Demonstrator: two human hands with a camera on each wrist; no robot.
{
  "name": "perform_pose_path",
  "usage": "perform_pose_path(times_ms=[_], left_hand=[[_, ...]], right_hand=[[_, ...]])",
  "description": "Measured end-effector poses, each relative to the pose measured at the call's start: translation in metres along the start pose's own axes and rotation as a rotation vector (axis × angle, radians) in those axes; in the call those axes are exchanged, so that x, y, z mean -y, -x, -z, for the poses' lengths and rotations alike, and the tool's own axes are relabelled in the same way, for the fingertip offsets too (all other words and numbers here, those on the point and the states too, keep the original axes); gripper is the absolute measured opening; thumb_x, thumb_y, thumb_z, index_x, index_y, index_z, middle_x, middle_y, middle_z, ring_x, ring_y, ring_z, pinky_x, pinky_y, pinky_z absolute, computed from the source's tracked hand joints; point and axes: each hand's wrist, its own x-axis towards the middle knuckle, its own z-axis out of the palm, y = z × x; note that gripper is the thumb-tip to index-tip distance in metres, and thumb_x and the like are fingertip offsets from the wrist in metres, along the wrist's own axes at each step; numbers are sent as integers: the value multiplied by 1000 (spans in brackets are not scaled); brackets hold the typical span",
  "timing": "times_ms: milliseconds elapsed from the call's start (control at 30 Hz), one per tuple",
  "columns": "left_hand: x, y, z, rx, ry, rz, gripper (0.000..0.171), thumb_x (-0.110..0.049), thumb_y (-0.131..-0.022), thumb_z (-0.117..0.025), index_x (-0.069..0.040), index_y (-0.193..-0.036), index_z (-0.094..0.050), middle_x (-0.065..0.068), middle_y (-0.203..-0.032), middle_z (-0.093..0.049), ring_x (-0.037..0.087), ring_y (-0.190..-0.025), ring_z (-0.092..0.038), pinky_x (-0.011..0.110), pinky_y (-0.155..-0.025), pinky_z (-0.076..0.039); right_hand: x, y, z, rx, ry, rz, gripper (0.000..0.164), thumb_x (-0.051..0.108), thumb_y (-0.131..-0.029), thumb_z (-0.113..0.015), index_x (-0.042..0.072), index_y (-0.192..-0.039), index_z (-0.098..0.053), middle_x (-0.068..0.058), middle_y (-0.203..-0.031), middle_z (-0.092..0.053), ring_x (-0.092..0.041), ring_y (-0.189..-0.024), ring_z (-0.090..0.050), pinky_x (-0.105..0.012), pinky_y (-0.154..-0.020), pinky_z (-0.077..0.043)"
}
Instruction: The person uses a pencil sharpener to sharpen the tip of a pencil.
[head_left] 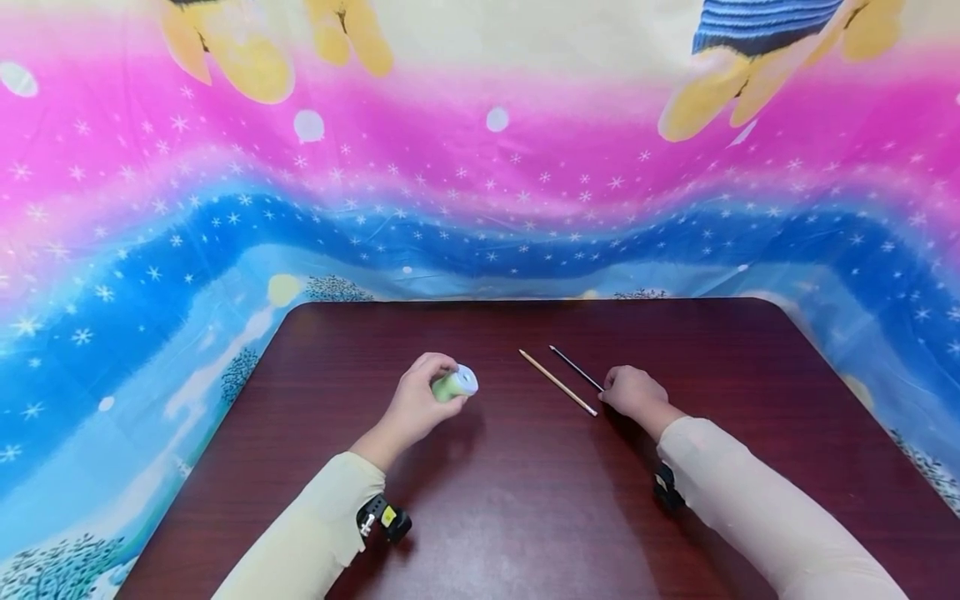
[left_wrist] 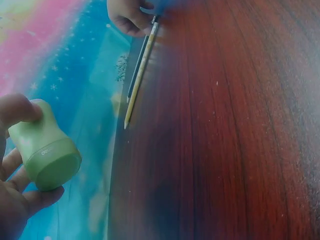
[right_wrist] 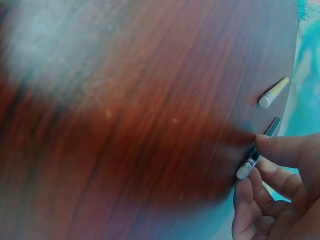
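My left hand (head_left: 411, 408) grips a small green pencil sharpener (head_left: 452, 385) above the table, its white end with a small dark hole turned up and to the right. Seen from the left wrist, the sharpener's rounded green body (left_wrist: 47, 145) sits between thumb and fingers. On the right, my right hand (head_left: 634, 390) pinches a black pencil (head_left: 576, 367) near its eraser end, the point angled toward the back left. Beside it a yellow pencil (head_left: 558, 382) lies on the table, untouched, with its white eraser (right_wrist: 265, 102) toward me.
Both pencils lie on a dark red-brown wooden table (head_left: 495, 517). Behind and around its edges hangs a printed cloth (head_left: 480, 183) in pink and blue. A black wrist camera (head_left: 390, 518) is strapped to the left sleeve, another (head_left: 666, 487) to the right one.
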Motion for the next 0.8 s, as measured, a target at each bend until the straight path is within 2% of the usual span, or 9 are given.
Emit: perform_pose_path(times_ms=[200,533,667,800], left_hand=[[2,-2,-1,8,18,66,38,2,-69,-81,-3,-101,-61,11,-102,-63,30,-96,-66,43,-82,-52],[9,-11,-10,2,72,80,38,5,-69,-80,-2,-101,-60,13,-100,-67,27,-92,-65,41,-80,-52],[10,-13,-12,30,67,109,40,3,-69,-80,-3,-102,-58,13,-101,-68,26,-91,-65,41,-81,-52],[10,-13,-15,61,67,132,41,2,-71,-80,-3,-105,-57,17,-104,-67,32,-95,-64,48,-86,-51]], right_hand=[[-1,0,1,0,-3,10,16,21,-90,-65,9,-81,-59,-3,-73,-56,-19,-65,-52,-34,-56,-40],[-2,-2,3,4,-12,16,13,19,-91,-65,7,-86,-62,-4,-78,-59,-20,-67,-53,-34,-57,-41],[-1,-4,2,10,-10,16,12,19,-91,-64,7,-89,-63,-5,-82,-62,-20,-69,-54,-34,-58,-43],[-1,-4,1,14,-11,21,12,19,-91,-64,7,-88,-62,-5,-82,-61,-20,-69,-54,-34,-59,-42]])
